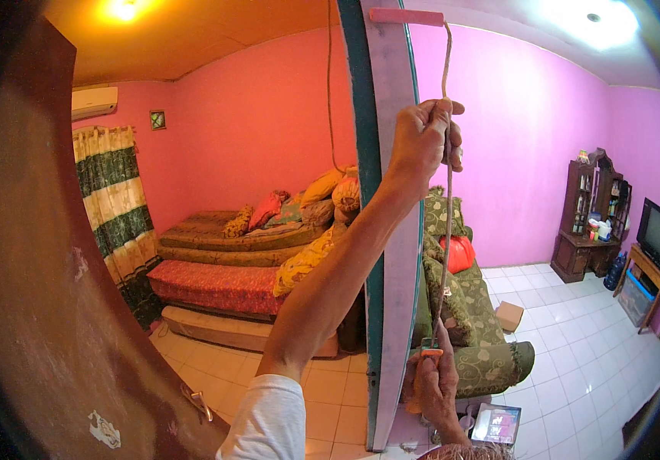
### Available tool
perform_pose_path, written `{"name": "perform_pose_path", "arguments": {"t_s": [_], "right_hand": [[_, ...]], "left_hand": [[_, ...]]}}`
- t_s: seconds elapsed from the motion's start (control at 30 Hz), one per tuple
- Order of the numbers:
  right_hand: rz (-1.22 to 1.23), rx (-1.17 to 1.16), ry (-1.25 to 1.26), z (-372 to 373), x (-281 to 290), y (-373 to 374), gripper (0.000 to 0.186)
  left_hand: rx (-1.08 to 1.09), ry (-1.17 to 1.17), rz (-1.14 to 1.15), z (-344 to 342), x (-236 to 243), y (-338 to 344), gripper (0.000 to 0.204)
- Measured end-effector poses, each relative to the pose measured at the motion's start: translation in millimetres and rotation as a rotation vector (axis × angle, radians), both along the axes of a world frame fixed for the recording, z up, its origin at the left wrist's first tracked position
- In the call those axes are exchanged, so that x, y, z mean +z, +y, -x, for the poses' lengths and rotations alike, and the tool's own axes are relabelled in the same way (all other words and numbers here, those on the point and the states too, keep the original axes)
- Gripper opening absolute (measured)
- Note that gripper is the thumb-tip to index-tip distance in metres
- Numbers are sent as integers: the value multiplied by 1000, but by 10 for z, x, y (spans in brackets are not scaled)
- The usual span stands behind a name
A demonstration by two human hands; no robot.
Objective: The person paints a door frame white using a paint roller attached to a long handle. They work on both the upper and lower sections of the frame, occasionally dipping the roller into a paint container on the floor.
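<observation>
A paint roller with a pink sleeve (407, 16) is held up against the top of a narrow pale-purple wall strip (399, 230) beside the dark teal door frame (374, 307). My left hand (426, 136) reaches high, its fingers closed round the roller's long thin rod (445, 253). Low down, my right hand (439, 383) grips the rod's lower end, where an orange and green handle (431, 352) shows between the fingers. The rod runs nearly upright between both hands.
A brown door (115, 307) stands at the left; mattresses (215, 284) and bedding fill the orange-lit room. On the right are a green patterned sofa (491, 360), a container with a printed top (496, 424), a cardboard box (508, 316), a wooden cabinet (575, 253) and a television (656, 236).
</observation>
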State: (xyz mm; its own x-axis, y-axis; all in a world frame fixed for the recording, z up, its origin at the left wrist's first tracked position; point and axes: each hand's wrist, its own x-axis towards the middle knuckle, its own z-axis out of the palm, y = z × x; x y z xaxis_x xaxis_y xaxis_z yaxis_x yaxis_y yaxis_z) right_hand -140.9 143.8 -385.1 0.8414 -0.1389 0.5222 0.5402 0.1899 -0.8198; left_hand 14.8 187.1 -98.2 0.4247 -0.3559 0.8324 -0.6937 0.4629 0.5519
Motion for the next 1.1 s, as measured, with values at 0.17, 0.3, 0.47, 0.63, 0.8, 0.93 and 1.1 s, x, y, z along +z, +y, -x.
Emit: {"name": "perform_pose_path", "arguments": {"t_s": [0.17, 0.3, 0.47, 0.63, 0.8, 0.93, 1.1], "right_hand": [[68, -52, -4, -29, -253, -52, 54], [47, -52, -59, -16, -512, -128, 52], [94, -109, -16, -80, -47, -55, 52], [123, -126, -39, -116, -245, -128, 53], [83, -115, -26, -51, -500, -154, 53], [199, -160, -54, -100, -183, -108, 52], [126, -94, -20, -154, -269, -135, 51]], "left_hand": [[-55, 33, -28, -8, -225, -15, 38], [-79, 59, -29, 66, -345, -71, 38], [-18, -29, 30, 25, -123, -59, 38], [20, -19, -20, 41, -219, -45, 41], [21, -18, -58, 74, -439, -60, 43], [64, -29, 48, 62, -309, -53, 41], [93, -19, -49, 89, -430, 11, 41]]}}
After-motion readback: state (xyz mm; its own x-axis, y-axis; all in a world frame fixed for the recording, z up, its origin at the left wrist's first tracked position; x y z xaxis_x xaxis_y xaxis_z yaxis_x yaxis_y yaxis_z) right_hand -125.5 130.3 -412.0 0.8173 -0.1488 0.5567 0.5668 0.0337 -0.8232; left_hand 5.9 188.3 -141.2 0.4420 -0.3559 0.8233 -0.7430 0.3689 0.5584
